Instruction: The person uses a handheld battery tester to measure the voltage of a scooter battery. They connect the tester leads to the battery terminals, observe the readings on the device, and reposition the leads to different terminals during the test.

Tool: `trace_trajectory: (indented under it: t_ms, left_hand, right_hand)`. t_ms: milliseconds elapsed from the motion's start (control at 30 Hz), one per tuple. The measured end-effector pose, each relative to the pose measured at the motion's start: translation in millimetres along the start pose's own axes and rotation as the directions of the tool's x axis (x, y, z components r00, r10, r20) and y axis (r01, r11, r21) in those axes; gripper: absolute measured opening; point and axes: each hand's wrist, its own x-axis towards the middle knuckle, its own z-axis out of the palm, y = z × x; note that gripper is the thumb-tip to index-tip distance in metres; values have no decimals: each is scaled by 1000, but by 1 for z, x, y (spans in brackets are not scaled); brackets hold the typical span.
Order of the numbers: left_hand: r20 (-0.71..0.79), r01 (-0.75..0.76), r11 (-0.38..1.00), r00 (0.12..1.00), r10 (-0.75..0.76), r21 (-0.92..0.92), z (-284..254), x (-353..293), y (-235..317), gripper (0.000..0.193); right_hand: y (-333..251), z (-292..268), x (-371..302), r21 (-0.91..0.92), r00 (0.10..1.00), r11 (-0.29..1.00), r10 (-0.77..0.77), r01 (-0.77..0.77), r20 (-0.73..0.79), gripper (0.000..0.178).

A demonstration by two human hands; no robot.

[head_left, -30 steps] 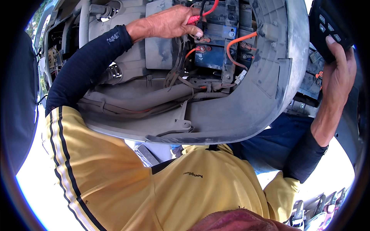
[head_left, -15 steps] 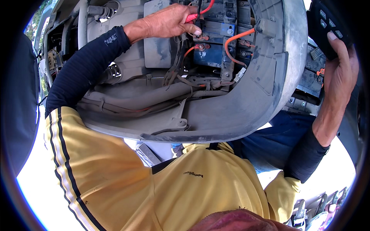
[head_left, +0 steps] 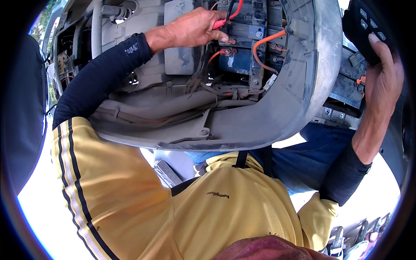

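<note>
Yellow cloth is seen closest, in the shirt (head_left: 216,212) worn by the person, with dark sleeves (head_left: 102,77) drawn over both forearms. By the right hand (head_left: 384,80) a black handheld device (head_left: 366,32) is gripped at the far right, its button face pressed under the thumb, the other fingers mostly hidden. By the left hand (head_left: 195,28) a red ribbed lead (head_left: 220,24) is pinched between thumb and fingers, their tips partly hidden, just beside a reddish terminal (head_left: 232,42). Inside a curved grey housing (head_left: 277,115), below that hand, a blue battery (head_left: 234,65) is seated; to its right an orange cable (head_left: 271,37) is looped. Farthest off, green foliage (head_left: 38,21) is glimpsed at upper left.
</note>
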Motion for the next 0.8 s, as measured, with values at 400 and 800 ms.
trace_trajectory:
  t_ms: [400, 800]
  left_hand:
    - [75, 95, 990, 993, -87, -102, -7, 2, 7, 52]
    - [55, 85, 996, 995, -86, 20, -2, 5, 7, 65]
  right_hand:
    - [28, -27, 19, -442, 861, 743, -383, 502, 335, 49]
    - [25, -32, 16, -361, 916, 852, -290, 379, 278, 34]
